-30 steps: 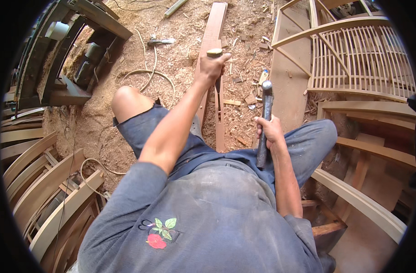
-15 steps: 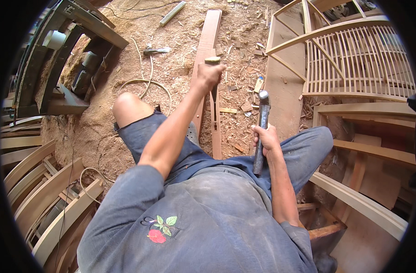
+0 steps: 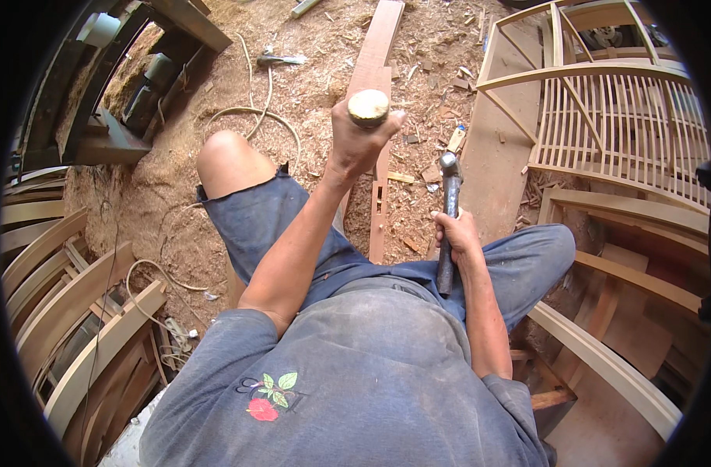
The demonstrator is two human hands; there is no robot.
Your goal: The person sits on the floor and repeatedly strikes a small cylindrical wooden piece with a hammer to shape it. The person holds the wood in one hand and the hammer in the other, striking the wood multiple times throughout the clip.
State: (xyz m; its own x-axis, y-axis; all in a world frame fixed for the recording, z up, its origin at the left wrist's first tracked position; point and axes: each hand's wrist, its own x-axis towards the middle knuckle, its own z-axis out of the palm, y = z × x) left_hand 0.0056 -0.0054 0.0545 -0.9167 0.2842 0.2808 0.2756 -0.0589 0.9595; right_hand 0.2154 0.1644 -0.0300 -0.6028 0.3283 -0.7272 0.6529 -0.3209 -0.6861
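Note:
My left hand [image 3: 355,148] is closed around a chisel [image 3: 369,107], its round, pale handle end facing up toward me. The hand hides the chisel's blade. Beneath and just nearer to me lies a reddish wooden piece [image 3: 377,229] with narrow slots cut in it, running between my legs. A longer plank [image 3: 376,54] stretches away beside it. In my right hand [image 3: 460,232] is a hammer [image 3: 451,187], gripped partway down its dark handle. The hammer's head points up and away from me, apart from the chisel and the wood, and the handle's lower end rests near my lap.
Wood chips and shavings [image 3: 324,62] cover the ground. A corded tool [image 3: 281,60] lies ahead on the left. Dark machinery [image 3: 122,93] stands at the far left, curved wooden frames [image 3: 91,311] at the near left. Slatted furniture [image 3: 620,124] and more frames line the right.
My left hand has lifted toward me, turning the chisel so its handle end faces up; the blade no longer shows. The hammer stays almost in place in my right hand. The view has shifted slightly.

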